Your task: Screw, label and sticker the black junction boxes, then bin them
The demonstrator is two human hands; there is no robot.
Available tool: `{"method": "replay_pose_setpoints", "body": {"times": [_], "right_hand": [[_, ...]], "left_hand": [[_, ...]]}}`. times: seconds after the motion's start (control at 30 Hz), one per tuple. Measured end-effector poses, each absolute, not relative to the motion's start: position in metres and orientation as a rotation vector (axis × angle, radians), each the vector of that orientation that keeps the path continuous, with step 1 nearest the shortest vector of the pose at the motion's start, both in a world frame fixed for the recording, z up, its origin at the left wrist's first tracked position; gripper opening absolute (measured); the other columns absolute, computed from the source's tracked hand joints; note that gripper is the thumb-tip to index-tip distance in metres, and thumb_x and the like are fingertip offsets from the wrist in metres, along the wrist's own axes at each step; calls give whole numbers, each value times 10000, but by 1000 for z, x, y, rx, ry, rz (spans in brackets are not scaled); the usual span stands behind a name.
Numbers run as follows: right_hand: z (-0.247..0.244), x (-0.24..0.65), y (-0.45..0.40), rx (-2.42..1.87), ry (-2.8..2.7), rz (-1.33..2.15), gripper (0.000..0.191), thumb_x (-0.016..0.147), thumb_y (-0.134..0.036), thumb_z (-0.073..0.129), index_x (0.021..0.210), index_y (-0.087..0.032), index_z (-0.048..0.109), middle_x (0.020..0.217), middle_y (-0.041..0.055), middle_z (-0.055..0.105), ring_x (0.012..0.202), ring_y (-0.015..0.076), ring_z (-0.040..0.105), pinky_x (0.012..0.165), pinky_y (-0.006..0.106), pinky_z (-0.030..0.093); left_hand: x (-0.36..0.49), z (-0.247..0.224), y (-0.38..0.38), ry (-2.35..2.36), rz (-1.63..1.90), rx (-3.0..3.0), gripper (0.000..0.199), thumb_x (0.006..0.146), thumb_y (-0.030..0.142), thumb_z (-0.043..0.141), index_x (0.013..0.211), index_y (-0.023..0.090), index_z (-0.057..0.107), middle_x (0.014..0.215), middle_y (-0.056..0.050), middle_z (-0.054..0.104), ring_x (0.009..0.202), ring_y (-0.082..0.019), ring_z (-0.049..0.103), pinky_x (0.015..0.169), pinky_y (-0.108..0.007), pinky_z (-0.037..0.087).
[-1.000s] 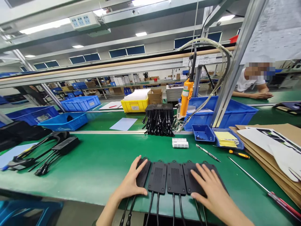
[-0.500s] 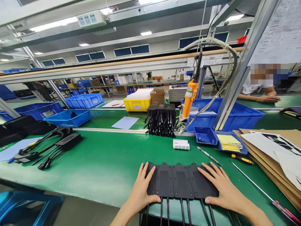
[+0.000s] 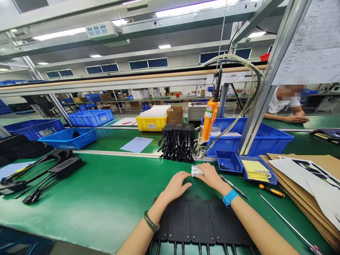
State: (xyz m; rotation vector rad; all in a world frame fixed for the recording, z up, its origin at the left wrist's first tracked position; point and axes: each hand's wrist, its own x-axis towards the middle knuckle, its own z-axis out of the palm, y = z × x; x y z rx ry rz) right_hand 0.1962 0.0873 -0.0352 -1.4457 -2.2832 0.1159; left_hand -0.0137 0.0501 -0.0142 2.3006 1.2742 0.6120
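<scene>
My right hand (image 3: 211,176), a blue band on its wrist, reaches over a curled white label sheet (image 3: 196,171) with small print. Its fingers and thumb are on the labels and cover their right part. Just left of the labels is my left hand (image 3: 177,185), thumb apart from the fingers and nothing in it; a dark bangle circles that wrist. Below both forearms, several flat black boxes (image 3: 201,221) with ribbed covers lie side by side at the bench's near edge. Black cables run from them toward me.
Black boxes with hanging cables (image 3: 177,141) stand behind the labels. An orange electric screwdriver (image 3: 209,120) hangs beside them. To the right are tweezers (image 3: 235,187), a small blue bin (image 3: 228,161), yellow slips (image 3: 256,170), a long screwdriver (image 3: 288,222) and cardboard (image 3: 305,198). Another person sits beyond.
Both hands have left the black boxes and moved forward to the white labels. My right hand has taken hold of them. The view has shifted slightly.
</scene>
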Motion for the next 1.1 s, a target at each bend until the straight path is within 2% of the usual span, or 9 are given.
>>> {"method": "replay_pose_setpoints", "body": {"times": [0.1,0.23,0.4,0.53,0.63,0.7,0.8,0.97,1.1], "right_hand": [[-35,188,83,-1400,-2302,167,260,832,-152,634,1084,-212,608,992,77,672,956,253,595,832,395,449],[-32,187,57,-1311,-2305,259,179,853,-120,623,997,-225,601,844,12,658,842,196,602,817,348,443],[-30,187,29,-1267,-2241,335,148,872,-185,648,1003,-231,596,857,4,681,879,198,608,825,349,454],[-34,189,23,-1269,-2176,359,81,886,-225,637,964,-241,624,819,2,703,866,213,624,825,371,458],[-35,189,22,-1227,-2108,327,30,898,-241,613,891,-248,641,795,0,712,818,212,635,764,360,464],[-35,188,21,-1189,-2075,269,59,907,-243,595,874,-246,644,783,1,709,783,206,635,740,356,460],[-33,185,18,-1146,-2042,190,68,910,-241,581,899,-244,648,795,7,707,760,200,635,744,362,453],[-31,182,14,-1166,-1968,210,84,909,-247,569,876,-244,646,801,20,700,782,202,639,722,346,469],[-33,183,15,-1171,-1950,231,100,920,-268,573,862,-244,650,802,16,708,778,200,633,716,335,468]], "left_hand": [[-8,-20,58,1253,722,2261,425,785,108,692,1202,142,618,1231,-129,636,1163,-252,578,1026,-378,428],[-10,-23,54,1217,828,2177,406,770,118,721,1162,185,637,1183,-70,678,1100,-227,615,979,-339,443],[-8,-24,44,1170,841,2071,85,822,153,678,850,217,727,863,26,755,772,-163,670,730,-240,456],[-6,-25,39,1159,827,2007,105,846,197,647,770,200,720,727,34,724,593,-134,581,598,-228,386],[-5,-25,37,1129,833,1960,110,867,223,617,791,192,690,742,33,700,625,-131,567,609,-221,381],[-4,-26,36,1102,830,1932,45,802,208,688,836,192,662,778,38,686,675,-137,571,631,-215,392],[-2,-27,34,1079,830,1905,251,673,102,756,857,198,615,803,51,657,728,-143,567,672,-215,399],[1,-28,29,1042,842,1892,298,668,18,694,856,212,570,836,54,628,777,-143,566,714,-220,397],[1,-29,28,1034,850,1888,354,636,24,730,883,213,562,818,58,600,736,-136,537,664,-215,379]]}}
